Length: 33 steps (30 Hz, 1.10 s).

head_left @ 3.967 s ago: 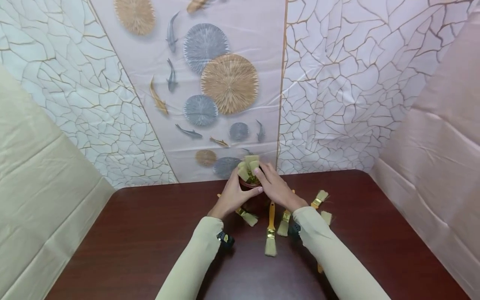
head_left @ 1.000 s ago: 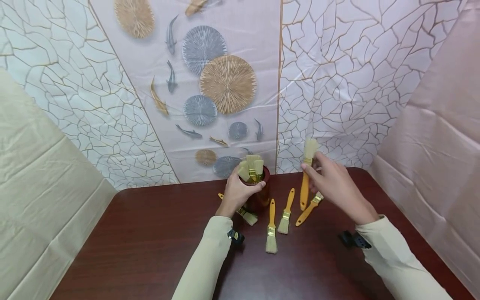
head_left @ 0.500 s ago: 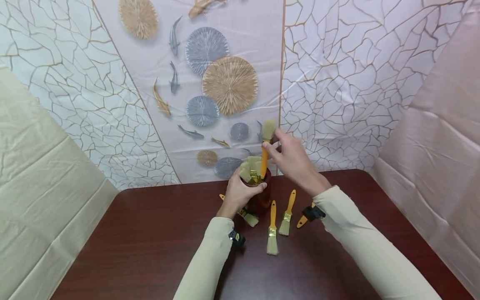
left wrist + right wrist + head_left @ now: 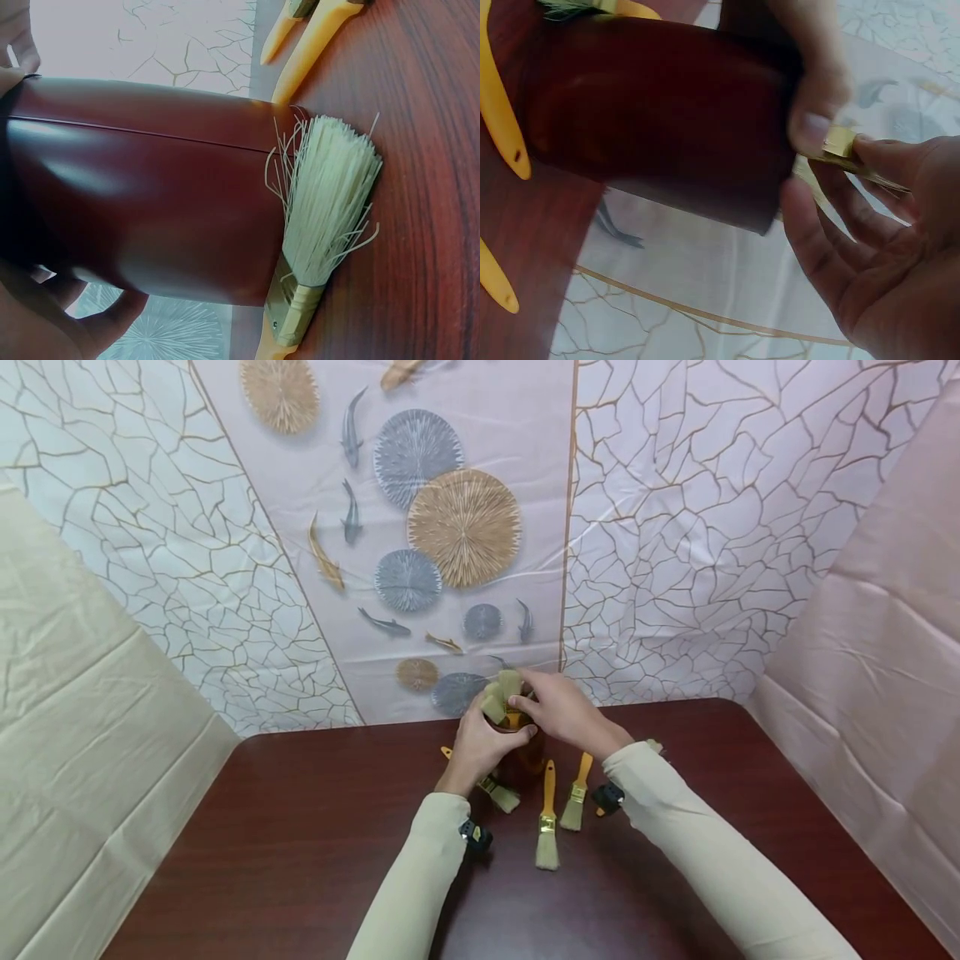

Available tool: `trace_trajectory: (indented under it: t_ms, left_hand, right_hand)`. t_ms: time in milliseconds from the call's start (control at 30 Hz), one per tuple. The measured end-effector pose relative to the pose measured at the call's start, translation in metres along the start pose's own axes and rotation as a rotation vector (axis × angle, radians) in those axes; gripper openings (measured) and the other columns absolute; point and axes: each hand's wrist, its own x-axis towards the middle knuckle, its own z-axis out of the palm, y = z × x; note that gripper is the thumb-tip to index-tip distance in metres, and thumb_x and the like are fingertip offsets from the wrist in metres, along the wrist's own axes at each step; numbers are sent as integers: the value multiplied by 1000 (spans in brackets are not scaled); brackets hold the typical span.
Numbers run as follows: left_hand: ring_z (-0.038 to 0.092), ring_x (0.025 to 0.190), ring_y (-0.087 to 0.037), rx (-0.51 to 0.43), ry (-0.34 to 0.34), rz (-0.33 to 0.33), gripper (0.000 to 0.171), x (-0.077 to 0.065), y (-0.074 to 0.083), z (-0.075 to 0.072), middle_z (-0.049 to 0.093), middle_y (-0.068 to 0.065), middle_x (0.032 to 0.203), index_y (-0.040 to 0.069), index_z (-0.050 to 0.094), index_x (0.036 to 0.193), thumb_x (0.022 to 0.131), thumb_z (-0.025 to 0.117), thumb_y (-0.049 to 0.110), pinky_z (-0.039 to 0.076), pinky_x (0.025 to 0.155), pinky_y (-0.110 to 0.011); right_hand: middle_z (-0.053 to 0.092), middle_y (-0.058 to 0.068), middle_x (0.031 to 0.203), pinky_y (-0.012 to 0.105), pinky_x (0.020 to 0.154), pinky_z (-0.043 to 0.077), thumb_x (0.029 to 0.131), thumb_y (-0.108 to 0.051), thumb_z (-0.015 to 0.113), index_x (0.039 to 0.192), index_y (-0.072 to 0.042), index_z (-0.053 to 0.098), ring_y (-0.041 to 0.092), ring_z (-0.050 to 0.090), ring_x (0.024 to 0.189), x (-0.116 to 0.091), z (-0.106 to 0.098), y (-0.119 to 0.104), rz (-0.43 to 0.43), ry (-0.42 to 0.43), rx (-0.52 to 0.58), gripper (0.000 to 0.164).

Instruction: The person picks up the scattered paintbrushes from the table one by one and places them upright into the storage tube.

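Observation:
A dark red cylindrical cup (image 4: 528,762) stands near the table's back edge, several paintbrushes in it, bristles up. My left hand (image 4: 478,745) grips the cup around its rim, thumb across the front. With thumb and fingers, my right hand (image 4: 561,708) pinches a paintbrush (image 4: 838,141) by its gold ferrule at the cup's mouth. That brush's yellow handle is down inside the cup, hidden by the wall (image 4: 660,120). In the left wrist view, a loose brush's pale bristles (image 4: 330,199) lie right by the cup's base.
On the dark red-brown table (image 4: 315,860), two loose brushes (image 4: 547,843) lie in front of the cup, bristles toward me. Another brush (image 4: 501,795) lies partly behind my left hand. A further one (image 4: 656,746) is mostly covered by my right forearm. A patterned cloth backdrop (image 4: 645,568) rises behind the table.
My right hand has carried a paintbrush leftward from the right side of the table and lowered it handle-first into the cup. My left hand has stayed on the cup.

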Motion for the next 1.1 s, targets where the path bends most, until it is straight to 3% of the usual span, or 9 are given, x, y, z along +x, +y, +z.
trace_trajectory:
  t_ms: [133,233,400,500,633,800,933,1100]
  left_hand:
    - [61,107,-17,8,0,7,75,0,2,3,63,5,123,28,58,141,76,90,47,52,95,-42]
    - [59,106,-18,3,-3,6,73,0,4,6,62,4,123,28,59,140,76,90,45,50,94,-41]
    - [59,114,-19,-2,-14,7,89,0,6,9,62,2,133,27,52,154,76,90,46,50,100,-44]
    - [60,120,-20,18,-5,2,94,0,7,9,62,1,137,25,49,157,76,91,48,50,104,-46]
    - [61,121,-21,26,10,26,93,2,8,7,64,0,135,25,50,155,75,91,49,50,105,-46]
    - [64,112,-19,19,16,56,85,1,6,5,68,3,122,31,54,150,76,91,48,51,101,-46]
    - [63,107,-17,22,13,51,81,0,3,2,66,5,118,37,53,148,77,91,48,51,99,-45]
    - [62,108,-18,18,10,37,83,-1,0,-1,66,3,119,38,52,150,78,91,48,52,99,-47]
  right_hand:
    - [70,6,88,35,67,50,106,-21,68,109,-6,73,19,61,71,1,8,7,-5,-11,-57,16]
    - [65,2,76,31,59,45,102,-19,73,90,-9,69,16,55,61,2,13,11,9,34,-62,17]
    - [61,2,73,32,57,43,96,-18,80,85,-10,62,16,53,59,-1,17,16,69,136,-82,23]
    - [60,2,75,32,58,43,97,-18,80,86,-10,60,17,52,60,-4,17,17,91,149,-86,24]
    - [62,3,78,31,59,43,100,-16,75,92,-9,63,16,53,63,-8,5,18,119,128,-8,16]
    - [67,10,87,33,61,46,105,-23,68,100,-7,64,20,57,68,-24,-26,22,203,88,119,17]
    - [71,13,96,35,64,50,106,-28,66,104,-5,67,21,62,73,-43,-49,34,245,58,95,22]
    - [66,7,79,34,61,47,107,-26,65,96,-5,69,18,57,64,-70,-55,67,295,-16,41,23]
